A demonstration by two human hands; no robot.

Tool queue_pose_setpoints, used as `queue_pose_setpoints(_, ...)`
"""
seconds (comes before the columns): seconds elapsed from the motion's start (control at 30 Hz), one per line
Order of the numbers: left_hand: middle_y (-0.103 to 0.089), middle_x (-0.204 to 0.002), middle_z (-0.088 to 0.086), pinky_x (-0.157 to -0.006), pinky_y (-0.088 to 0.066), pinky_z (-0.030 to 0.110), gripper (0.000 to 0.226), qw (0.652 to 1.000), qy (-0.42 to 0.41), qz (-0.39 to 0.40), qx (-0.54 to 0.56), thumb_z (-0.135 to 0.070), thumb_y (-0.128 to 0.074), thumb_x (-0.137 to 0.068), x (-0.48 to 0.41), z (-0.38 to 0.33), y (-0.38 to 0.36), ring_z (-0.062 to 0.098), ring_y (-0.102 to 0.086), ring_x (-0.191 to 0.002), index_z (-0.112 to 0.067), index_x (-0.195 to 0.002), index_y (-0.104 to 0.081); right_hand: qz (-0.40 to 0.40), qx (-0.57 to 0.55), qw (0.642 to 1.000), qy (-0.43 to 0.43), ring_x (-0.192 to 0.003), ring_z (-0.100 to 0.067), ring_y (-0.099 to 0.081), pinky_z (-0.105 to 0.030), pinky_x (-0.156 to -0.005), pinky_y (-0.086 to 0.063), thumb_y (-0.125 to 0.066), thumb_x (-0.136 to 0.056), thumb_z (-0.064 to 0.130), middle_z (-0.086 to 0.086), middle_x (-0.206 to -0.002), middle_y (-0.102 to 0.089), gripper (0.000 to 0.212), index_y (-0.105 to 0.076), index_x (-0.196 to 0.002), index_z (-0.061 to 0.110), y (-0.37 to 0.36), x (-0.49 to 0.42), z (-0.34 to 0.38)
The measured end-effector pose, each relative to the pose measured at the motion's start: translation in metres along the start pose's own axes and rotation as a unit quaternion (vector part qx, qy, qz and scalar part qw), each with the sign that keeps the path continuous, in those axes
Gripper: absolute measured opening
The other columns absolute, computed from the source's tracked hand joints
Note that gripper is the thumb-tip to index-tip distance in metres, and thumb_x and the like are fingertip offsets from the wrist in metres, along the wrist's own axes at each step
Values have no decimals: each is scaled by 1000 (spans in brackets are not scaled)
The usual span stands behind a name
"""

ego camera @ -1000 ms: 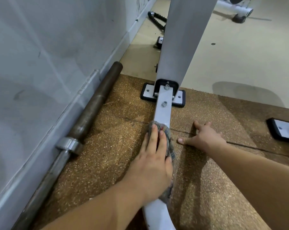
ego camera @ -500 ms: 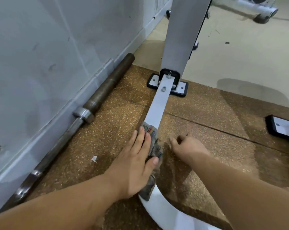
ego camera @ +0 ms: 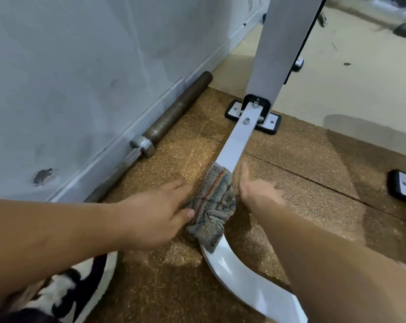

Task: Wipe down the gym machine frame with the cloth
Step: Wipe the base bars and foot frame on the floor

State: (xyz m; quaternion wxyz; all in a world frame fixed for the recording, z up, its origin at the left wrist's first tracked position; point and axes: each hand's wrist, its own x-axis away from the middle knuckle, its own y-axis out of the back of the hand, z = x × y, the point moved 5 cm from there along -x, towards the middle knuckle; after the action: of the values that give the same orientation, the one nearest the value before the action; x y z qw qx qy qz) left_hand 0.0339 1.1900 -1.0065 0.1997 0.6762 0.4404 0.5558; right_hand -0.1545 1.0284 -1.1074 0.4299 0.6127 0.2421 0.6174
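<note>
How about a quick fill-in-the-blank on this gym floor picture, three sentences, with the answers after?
1. The cloth lies draped over the frame bar, between the person's two ____.
2. The barbell lies on the floor right along the ____.
3. The frame bar under the cloth is painted ____.

Missing words: hands; wall; white.
</note>
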Motion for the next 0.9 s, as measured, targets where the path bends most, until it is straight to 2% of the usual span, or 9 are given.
queue_pose_setpoints(0.13,-5,-173,-7,-128,-11,37,75,990,12,-29,135,-56,-38,-106,-49,-3,-10,18,-10,-159,-33,-165,3,-57,-2,995,79,-141,-41,-44,-62,-108,-40,5,-93,80,-14,-160,-39,100,-47,-151,18,4,2,12)
queue_pose_setpoints(0.23,-12,-172,-5,-127,-20,36,86,971,-2,-27,238,-57,-43,-104,-86,-18,-22,19,-20,-156,-31,-163,14,-61,-84,988,117,-124,-33,-59,-52,-104,-48,-8,-100,73,-10,-144,-56,82,-55,-142,21,14,-7,16)
queue_pose_setpoints(0.4,-7,-173,3,-118,-28,30,84,964,-6,-52,261,-52,-38,-107,-125,-27,-28,25,-27,-153,-20,-163,16,-78,-219,964,132,-99,-21,-61,-34,-86,-47,-30,-108,58,2,-110,-67,53,-64,-115,19,44,-14,33)
queue_pose_setpoints(0.5,-32,-166,6,-114,-34,27,69,955,-53,-85,278,-44,-35,-110,-148,-20,-12,24,-39,-145,-20,-166,-3,-83,-254,952,146,-86,-12,-59,-30,-72,-43,-34,-108,54,7,-95,-66,46,-63,-98,20,63,-15,56)
queue_pose_setpoints(0.57,-53,-151,9,-103,-39,24,58,952,-83,-128,267,-36,-36,-111,-170,-14,5,23,-53,-132,-18,-164,-21,-81,-263,948,160,-93,-6,-59,-26,-77,-42,-36,-109,53,11,-104,-67,44,-66,-114,21,70,-21,74)
queue_pose_setpoints(0.63,-58,-147,7,-98,-36,15,52,944,-113,-145,273,-29,-39,-111,-191,-13,22,18,-55,-131,-17,-161,-31,-91,-252,949,166,-111,-9,-59,-26,-90,-42,-38,-109,51,9,-124,-66,45,-62,-134,22,77,-31,86)
queue_pose_setpoints(0.73,-28,-168,-4,-117,-18,11,52,932,-177,-148,279,-24,-39,-111,-219,-13,49,8,-28,-152,-21,-162,-30,-134,-288,938,137,-132,-17,-57,-40,-110,-47,-50,-107,45,2,-146,-60,48,-53,-149,23,97,-48,95)
queue_pose_setpoints(0.8,-17,-171,-5,-125,-14,20,49,926,-188,-177,274,-27,-40,-111,-239,-4,67,11,-20,-156,-26,-160,-35,-146,-317,928,129,-127,-18,-60,-46,-109,-50,-57,-105,40,2,-144,-61,48,-52,-150,23,108,-59,105)
queue_pose_setpoints(0.9,-20,-171,0,-124,-31,43,46,913,-206,-226,268,-32,-42,-110,-263,-6,99,24,-29,-154,-35,-155,-42,-154,-310,931,115,-126,-19,-61,-44,-109,-50,-57,-105,37,4,-141,-62,46,-54,-148,21,117,-78,115)
